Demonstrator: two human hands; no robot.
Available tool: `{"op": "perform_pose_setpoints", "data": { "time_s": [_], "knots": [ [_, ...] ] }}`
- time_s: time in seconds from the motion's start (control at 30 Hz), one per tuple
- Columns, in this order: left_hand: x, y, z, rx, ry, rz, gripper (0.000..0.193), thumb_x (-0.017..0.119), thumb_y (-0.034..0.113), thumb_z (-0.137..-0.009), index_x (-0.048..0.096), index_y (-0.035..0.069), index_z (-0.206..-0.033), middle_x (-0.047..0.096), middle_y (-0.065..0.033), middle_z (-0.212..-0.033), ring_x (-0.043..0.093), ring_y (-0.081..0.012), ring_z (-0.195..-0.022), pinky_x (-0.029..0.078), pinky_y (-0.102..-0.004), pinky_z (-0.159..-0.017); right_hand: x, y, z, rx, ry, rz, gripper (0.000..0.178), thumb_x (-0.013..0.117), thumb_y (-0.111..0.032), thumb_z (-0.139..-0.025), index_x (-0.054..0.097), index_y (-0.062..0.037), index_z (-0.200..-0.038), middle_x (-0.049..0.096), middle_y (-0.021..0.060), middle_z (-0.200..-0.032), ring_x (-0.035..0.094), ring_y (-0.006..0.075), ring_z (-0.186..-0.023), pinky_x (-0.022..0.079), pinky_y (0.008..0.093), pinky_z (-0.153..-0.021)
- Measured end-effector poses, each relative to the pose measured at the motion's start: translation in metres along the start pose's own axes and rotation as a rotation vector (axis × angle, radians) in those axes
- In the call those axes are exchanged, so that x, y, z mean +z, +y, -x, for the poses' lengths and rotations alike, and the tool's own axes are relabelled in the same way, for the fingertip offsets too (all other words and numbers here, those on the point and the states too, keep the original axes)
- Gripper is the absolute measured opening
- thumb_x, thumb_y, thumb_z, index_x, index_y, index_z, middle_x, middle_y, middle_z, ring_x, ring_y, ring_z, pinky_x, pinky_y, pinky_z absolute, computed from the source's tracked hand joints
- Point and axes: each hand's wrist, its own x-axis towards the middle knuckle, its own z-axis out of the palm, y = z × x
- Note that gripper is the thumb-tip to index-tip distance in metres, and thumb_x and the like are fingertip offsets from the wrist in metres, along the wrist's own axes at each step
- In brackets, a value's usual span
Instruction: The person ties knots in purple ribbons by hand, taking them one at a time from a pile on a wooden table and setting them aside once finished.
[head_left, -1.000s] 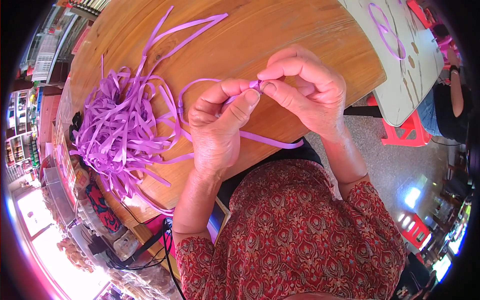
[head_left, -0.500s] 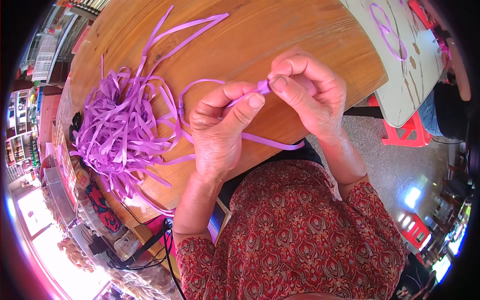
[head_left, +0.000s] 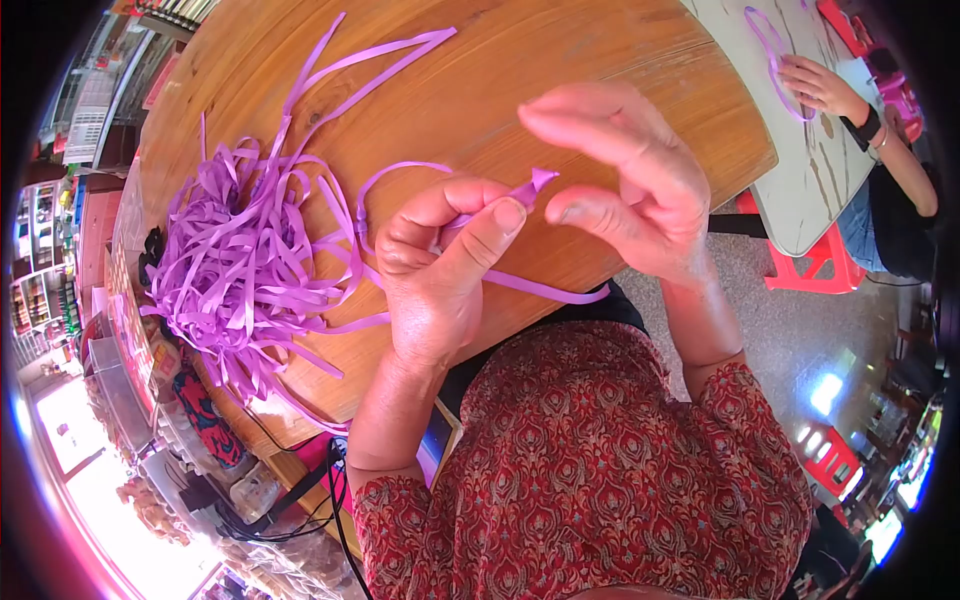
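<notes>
Between the thumb and forefinger of my left hand (head_left: 440, 255) is pinched a purple ribbon (head_left: 540, 181); its folded, pointed end sticks out past the fingertips. My right hand (head_left: 635, 180) is just to the right of that end, thumb and fingers apart, with nothing in it. More ribbon (head_left: 545, 290) trails below my left hand toward the table's near edge. A big tangled heap of purple ribbon (head_left: 245, 265) lies on the wooden table (head_left: 520, 75) at the left, with loose strands running up toward the far side.
At the upper right another person's hand (head_left: 822, 88) touches a purple ribbon loop (head_left: 768, 45) on a white marbled table (head_left: 800, 190). A red plastic stool (head_left: 822, 265) stands beneath it. Black cables (head_left: 335, 480) hang by the wooden table's near left corner.
My right hand has let go of the ribbon's end, opened and drawn back to the right. My left hand keeps its pinch. The other person's hand has come in at the upper right.
</notes>
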Motion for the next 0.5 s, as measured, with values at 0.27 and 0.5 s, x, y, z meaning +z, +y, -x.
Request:
{"op": "perform_pose_setpoints", "data": {
  "time_s": [0.27,0.5],
  "knots": [
    [0.015,0.004,-0.004,0.053,0.015,-0.141,0.01,0.064,-0.008,-0.078,0.064,-0.002,-0.087,0.062,-0.005,-0.086,0.056,-0.0101,-0.077,0.045,-0.0207,-0.07,-0.017,-0.003,-0.01,-0.3,-0.264,0.374,0.025,0.072,-0.014,-0.061,0.066,-0.0062,-0.084,0.056,0.0011,-0.078,0.054,0.0166,-0.074,0.041,0.0301,-0.061],
    [0.016,0.009,0.004,0.174,-0.024,-0.559,0.014,0.064,-0.012,-0.073,0.063,-0.002,-0.082,0.046,0.004,-0.067,0.036,-0.0039,-0.06,0.026,-0.0185,-0.054,-0.038,-0.012,0.003,-0.298,-0.351,0.513,0.014,0.067,-0.017,-0.065,0.06,-0.0087,-0.074,0.049,-0.0016,-0.075,0.052,0.0155,-0.076,0.04,0.0317,-0.069]
  ]
}}
